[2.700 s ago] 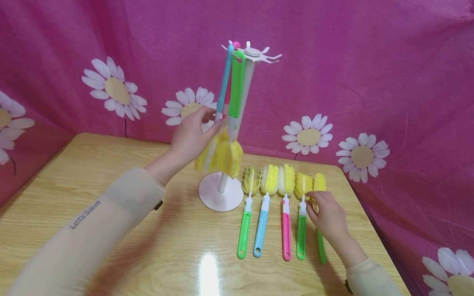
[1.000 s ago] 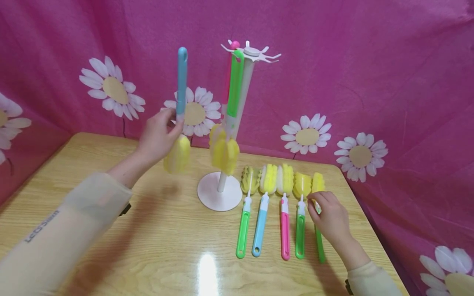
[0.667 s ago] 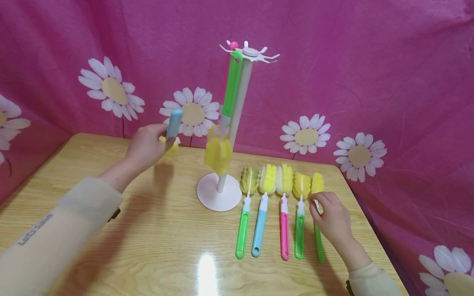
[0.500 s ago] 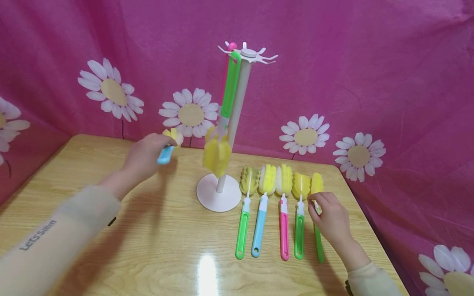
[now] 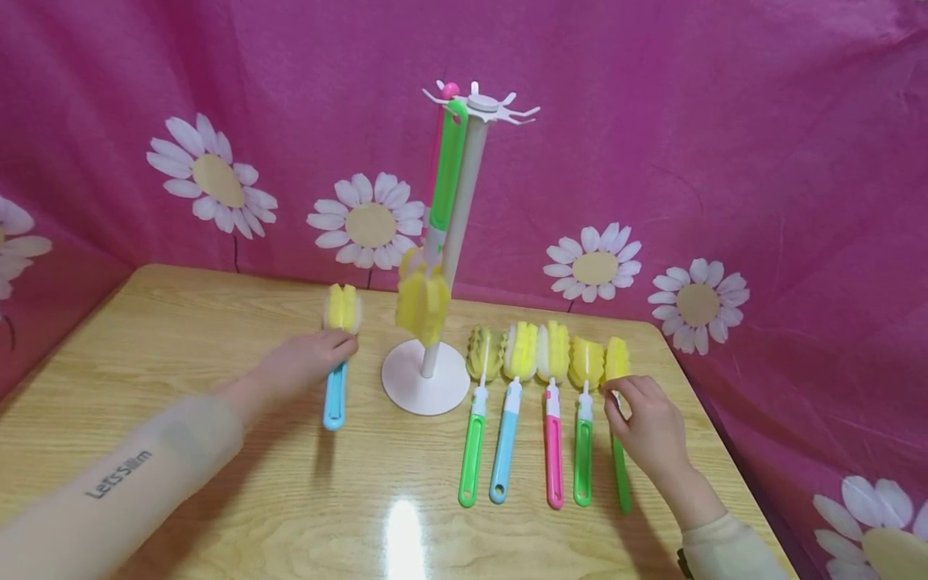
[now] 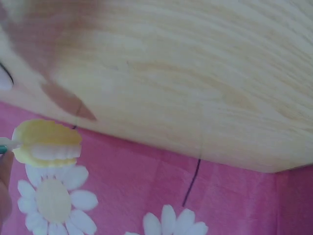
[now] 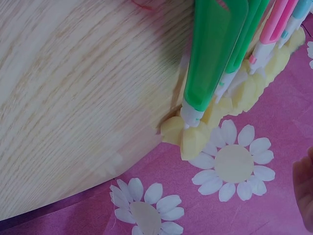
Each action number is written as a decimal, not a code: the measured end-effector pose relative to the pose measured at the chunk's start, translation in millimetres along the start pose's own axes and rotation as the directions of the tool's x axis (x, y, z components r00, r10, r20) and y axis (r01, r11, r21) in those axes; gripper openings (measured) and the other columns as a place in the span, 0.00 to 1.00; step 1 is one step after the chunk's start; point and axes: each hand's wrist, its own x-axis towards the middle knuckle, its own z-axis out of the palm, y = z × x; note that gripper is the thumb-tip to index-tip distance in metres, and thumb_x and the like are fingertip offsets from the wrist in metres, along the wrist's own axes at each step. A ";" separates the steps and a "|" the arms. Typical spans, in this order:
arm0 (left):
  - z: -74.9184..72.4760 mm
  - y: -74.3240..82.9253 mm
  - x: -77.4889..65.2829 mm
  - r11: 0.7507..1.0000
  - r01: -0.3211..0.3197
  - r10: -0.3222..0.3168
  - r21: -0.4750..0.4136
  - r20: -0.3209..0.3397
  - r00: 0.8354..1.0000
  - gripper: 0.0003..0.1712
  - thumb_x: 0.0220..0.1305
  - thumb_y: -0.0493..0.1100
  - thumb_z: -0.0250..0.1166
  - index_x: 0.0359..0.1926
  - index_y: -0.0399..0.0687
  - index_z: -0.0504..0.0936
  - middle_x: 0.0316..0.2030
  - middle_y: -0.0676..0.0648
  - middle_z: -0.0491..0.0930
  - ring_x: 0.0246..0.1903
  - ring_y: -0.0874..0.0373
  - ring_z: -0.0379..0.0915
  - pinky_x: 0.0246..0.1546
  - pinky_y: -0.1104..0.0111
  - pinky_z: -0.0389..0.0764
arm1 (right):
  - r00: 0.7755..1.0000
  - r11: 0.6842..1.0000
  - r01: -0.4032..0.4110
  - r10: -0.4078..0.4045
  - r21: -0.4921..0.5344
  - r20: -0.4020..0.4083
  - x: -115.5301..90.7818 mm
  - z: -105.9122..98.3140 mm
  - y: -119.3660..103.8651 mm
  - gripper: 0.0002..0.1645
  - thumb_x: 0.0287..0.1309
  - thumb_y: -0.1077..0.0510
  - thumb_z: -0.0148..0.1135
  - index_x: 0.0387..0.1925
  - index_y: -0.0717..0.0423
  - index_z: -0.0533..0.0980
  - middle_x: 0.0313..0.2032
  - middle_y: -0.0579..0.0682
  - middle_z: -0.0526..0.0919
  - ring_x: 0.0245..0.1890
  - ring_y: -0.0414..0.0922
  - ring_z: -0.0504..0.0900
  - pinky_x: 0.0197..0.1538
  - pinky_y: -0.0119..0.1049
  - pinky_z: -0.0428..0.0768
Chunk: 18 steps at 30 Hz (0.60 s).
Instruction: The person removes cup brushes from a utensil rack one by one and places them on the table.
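My left hand (image 5: 308,362) pinches the neck of a sponge bottle brush (image 5: 334,399) with a blue handle, left of the white stand's round base. Its yellow and white sponge head (image 6: 46,142) points to the back. A pink-handled and a green-handled brush (image 5: 448,173) hang from the left side of the white stand (image 5: 464,209). Over the rightmost green-handled brush (image 5: 621,475) of a row on the table, my right hand (image 5: 648,419) hovers with bent fingers. In the right wrist view that brush's white neck (image 7: 190,115) shows with no fingers round it.
Beside the stand's base lie several more brushes, heads to the back: a green one (image 5: 471,459), a blue one (image 5: 505,451), a pink one (image 5: 554,459) and another green one (image 5: 583,463). Pink flowered cloth (image 5: 652,105) closes off the wooden table's (image 5: 275,491) back and sides.
My left hand has taken the blue brush off the stand, carried it left and lowered it, tipping its handle towards me. The right hand has stayed over the rightmost brush.
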 end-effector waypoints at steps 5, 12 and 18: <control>15.9 5.7 -3.2 0.990 -0.109 0.104 0.094 0.049 0.993 0.19 0.50 0.22 0.60 0.41 0.42 0.71 0.37 0.44 0.73 0.33 0.55 0.70 0.30 0.68 0.78 | 1.000 1.000 0.010 -0.010 0.001 0.004 0.0 0.9 -1.0 0.05 0.42 0.67 0.65 0.26 0.57 0.78 0.26 0.52 0.82 0.31 0.50 0.78 0.24 0.43 0.77; 28.1 7.9 -8.3 0.988 -0.096 0.072 0.118 0.196 0.978 0.14 0.56 0.25 0.59 0.39 0.44 0.71 0.38 0.44 0.72 0.37 0.54 0.69 0.34 0.66 0.78 | 0.999 1.000 0.007 -0.007 0.012 -0.034 2.0 -0.4 1.4 0.05 0.42 0.68 0.64 0.27 0.61 0.79 0.26 0.55 0.82 0.31 0.52 0.79 0.26 0.45 0.77; 37.7 11.0 -13.1 0.989 -0.106 0.082 0.103 0.219 0.972 0.10 0.58 0.26 0.58 0.36 0.44 0.71 0.37 0.45 0.69 0.37 0.54 0.65 0.35 0.67 0.77 | 1.000 1.000 0.002 -0.002 0.002 -0.029 1.5 0.1 3.6 0.04 0.43 0.66 0.63 0.27 0.59 0.79 0.26 0.54 0.82 0.31 0.52 0.79 0.26 0.45 0.77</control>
